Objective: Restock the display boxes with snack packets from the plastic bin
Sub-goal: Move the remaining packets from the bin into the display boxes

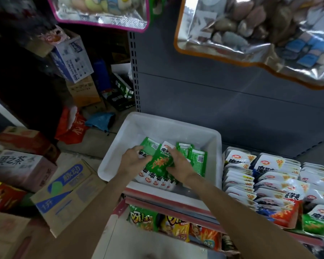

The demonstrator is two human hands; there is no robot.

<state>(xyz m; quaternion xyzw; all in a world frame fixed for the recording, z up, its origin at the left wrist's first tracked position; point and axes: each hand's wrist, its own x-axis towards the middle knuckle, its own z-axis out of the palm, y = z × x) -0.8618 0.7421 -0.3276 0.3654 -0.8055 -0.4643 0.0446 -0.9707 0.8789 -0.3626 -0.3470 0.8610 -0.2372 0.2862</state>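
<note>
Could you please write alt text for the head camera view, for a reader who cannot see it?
Both hands reach into a white plastic bin on a shop shelf, the left hand and right hand together holding a green snack packet above more packets. To the right, display boxes hold rows of white packets; cardboard cartons sit at left.

"果之茶" on pink carton (pixel 24 165), "脉动" and "1升" on blue-printed carton (pixel 64 195), "呀!土豆" on green chip bag (pixel 141 217)

Dim at left, brighter centre; glare on hanging foil bags (pixel 260 34); edges warped, soft.
</note>
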